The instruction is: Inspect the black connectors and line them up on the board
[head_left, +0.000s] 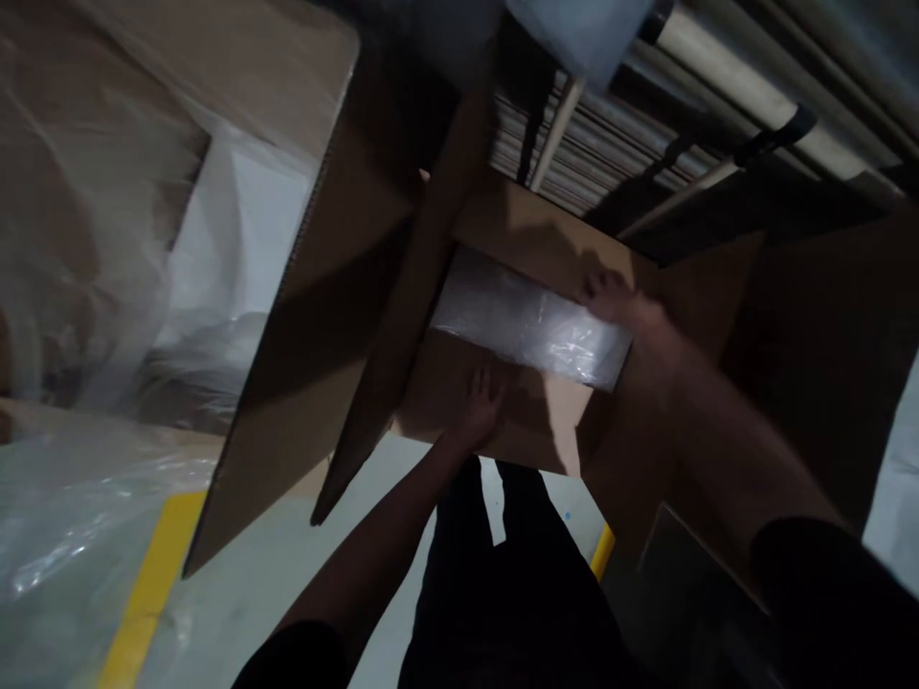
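Observation:
A large cardboard box [503,215] stands below me, its brown panels or flaps spread around the opening. In the gap between two panels shows a shiny, clear-plastic-wrapped surface [521,311]; what is under the plastic I cannot make out. My left hand [482,407] rests on the near brown panel, fingers stretched towards the plastic. At the far right end of the gap, my right hand [609,297] lies across the edge of the far panel and the plastic, fingers apart. Neither hand appears to grip anything.
Tall cardboard sheets [287,383] stand to the left, beside plastic-wrapped goods [86,191]. Pale poles [725,67] and stacked dark layers lie beyond the box. Yellow tape [154,584] marks the pale floor. A dark cardboard panel [811,354] rises at right.

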The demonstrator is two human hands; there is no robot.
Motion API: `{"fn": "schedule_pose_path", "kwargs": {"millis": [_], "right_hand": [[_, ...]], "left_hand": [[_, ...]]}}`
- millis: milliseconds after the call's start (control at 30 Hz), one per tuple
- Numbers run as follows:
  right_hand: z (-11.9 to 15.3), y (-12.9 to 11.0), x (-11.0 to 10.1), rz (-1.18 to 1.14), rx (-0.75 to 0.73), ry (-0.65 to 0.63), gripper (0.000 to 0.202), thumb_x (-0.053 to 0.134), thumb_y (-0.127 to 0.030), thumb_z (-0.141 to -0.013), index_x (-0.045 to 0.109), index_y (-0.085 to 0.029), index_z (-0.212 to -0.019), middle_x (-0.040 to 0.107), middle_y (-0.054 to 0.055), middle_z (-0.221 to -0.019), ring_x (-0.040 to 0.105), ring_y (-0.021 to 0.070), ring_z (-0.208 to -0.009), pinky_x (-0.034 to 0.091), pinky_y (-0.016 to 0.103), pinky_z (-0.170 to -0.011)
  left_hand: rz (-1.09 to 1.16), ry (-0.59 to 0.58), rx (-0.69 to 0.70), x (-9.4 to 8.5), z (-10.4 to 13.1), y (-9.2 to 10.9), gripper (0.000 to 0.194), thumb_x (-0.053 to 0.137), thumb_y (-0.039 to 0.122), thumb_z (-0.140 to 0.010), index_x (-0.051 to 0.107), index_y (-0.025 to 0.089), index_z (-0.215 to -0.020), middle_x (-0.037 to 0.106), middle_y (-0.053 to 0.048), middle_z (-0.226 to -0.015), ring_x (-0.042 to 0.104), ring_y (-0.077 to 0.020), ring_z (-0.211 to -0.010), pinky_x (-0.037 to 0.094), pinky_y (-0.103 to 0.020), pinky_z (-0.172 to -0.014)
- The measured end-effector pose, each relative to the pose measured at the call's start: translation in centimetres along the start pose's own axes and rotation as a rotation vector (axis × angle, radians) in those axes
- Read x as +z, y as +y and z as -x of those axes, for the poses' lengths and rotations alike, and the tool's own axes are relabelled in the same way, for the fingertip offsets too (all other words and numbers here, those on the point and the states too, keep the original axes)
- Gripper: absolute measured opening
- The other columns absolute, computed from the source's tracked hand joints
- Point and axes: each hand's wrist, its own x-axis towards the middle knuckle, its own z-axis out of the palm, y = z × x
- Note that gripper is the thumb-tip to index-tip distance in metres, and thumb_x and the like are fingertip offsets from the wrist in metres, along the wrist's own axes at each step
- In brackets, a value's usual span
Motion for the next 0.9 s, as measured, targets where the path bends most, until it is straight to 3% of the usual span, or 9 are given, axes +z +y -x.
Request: {"fn": "schedule_pose_path", "kwargs": {"millis": [33, 100, 200, 367, 533, 667, 767, 833, 900], "right_hand": [[1.0, 0.2, 3.5, 0.068, 0.029, -0.101, 0.065, 0.061, -0.047, -0.103, 0.064, -0.002, -0.151, 0.046, 0.035, -0.165, 0.046, 0.0506, -0.155, 0.031, 0.076, -0.122], [3.4, 0.7, 9.4, 0.123, 0.047, -0.142, 0.079, 0.067, -0.040, -0.101, 0.045, 0.001, -0.166, 0.019, 0.037, -0.177, 0.023, 0.0539, -0.165, 0.019, 0.076, -0.129], [5.1, 1.8, 14.7, 0.157, 0.058, -0.072, 0.080, 0.056, -0.042, -0.107, 0.033, -0.003, -0.173, 0.009, 0.032, -0.181, 0.009, 0.0527, -0.169, 0.015, 0.077, -0.129], [4.5, 3.1, 17.0, 0.136, 0.081, 0.090, 0.073, 0.047, -0.043, -0.111, 0.030, -0.014, -0.176, 0.009, 0.023, -0.184, 0.000, 0.0475, -0.170, 0.015, 0.076, -0.131], [4.8, 2.6, 17.3, 0.110, 0.108, 0.035, 0.069, 0.046, -0.042, -0.113, 0.032, -0.017, -0.176, 0.008, 0.021, -0.184, -0.001, 0.0466, -0.171, 0.016, 0.076, -0.131], [4.0, 1.6, 15.0, 0.063, 0.127, -0.034, 0.072, 0.057, -0.038, -0.108, 0.035, -0.020, -0.175, 0.011, 0.019, -0.185, 0.002, 0.0451, -0.171, 0.014, 0.073, -0.134], [5.5, 1.2, 8.9, -0.091, 0.092, -0.054, 0.068, 0.065, -0.027, -0.100, 0.051, -0.017, -0.166, 0.030, 0.017, -0.180, 0.021, 0.0407, -0.170, 0.022, 0.066, -0.136], [9.2, 1.7, 3.4, -0.249, 0.098, 0.080, 0.055, 0.059, -0.025, -0.100, 0.063, -0.021, -0.154, 0.055, 0.014, -0.165, 0.046, 0.0347, -0.159, 0.037, 0.060, -0.132], [14.6, 3.3, -1.6, -0.365, 0.152, 0.463, 0.047, 0.054, -0.036, -0.105, 0.066, -0.036, -0.150, 0.069, 0.009, -0.147, 0.064, 0.0311, -0.141, 0.052, 0.054, -0.122]], "left_hand": [[0.004, -0.009, -0.002, -0.2, 0.0, 0.1, 0.082, 0.072, 0.033, -0.095, 0.045, 0.006, -0.168, 0.016, -0.037, -0.177, 0.017, -0.0536, -0.168, 0.022, -0.070, -0.132], [0.018, -0.020, -0.002, -0.3, 0.2, 0.5, 0.078, 0.070, 0.033, -0.097, 0.047, 0.005, -0.166, 0.017, -0.038, -0.177, 0.019, -0.0546, -0.167, 0.021, -0.071, -0.131], [0.064, 0.033, -0.040, 0.0, -0.1, 1.2, 0.074, 0.066, 0.037, -0.100, 0.050, 0.007, -0.165, 0.023, -0.037, -0.176, 0.023, -0.0556, -0.165, 0.023, -0.072, -0.130], [0.148, 0.215, -0.076, 0.1, -3.5, 2.1, 0.072, 0.056, 0.050, -0.107, 0.044, 0.020, -0.170, 0.030, -0.028, -0.178, 0.025, -0.0506, -0.166, 0.015, -0.075, -0.131], [0.163, 0.243, -0.043, -1.7, -8.9, 2.1, 0.083, 0.063, 0.056, -0.102, 0.033, 0.031, -0.175, 0.027, -0.017, -0.182, 0.009, -0.0523, -0.169, 0.001, -0.079, -0.130], [0.131, 0.229, -0.034, -2.2, -10.9, 2.0, 0.083, 0.063, 0.050, -0.101, 0.034, 0.027, -0.175, 0.026, -0.017, -0.182, 0.015, -0.0523, -0.168, -0.004, -0.079, -0.131], [0.098, 0.234, -0.074, -2.1, -11.0, 2.2, 0.081, 0.060, 0.050, -0.102, 0.036, 0.026, -0.175, 0.024, -0.018, -0.183, 0.013, -0.0499, -0.169, -0.005, -0.079, -0.131], [0.092, 0.226, -0.083, -2.0, -10.9, 2.2, 0.081, 0.059, 0.052, -0.102, 0.036, 0.026, -0.175, 0.020, -0.018, -0.184, 0.011, -0.0493, -0.170, -0.003, -0.080, -0.130], [0.097, 0.218, -0.074, -2.0, -10.9, 2.2, 0.081, 0.058, 0.053, -0.102, 0.035, 0.026, -0.175, 0.016, -0.019, -0.184, 0.011, -0.0491, -0.170, -0.002, -0.080, -0.130]]}}
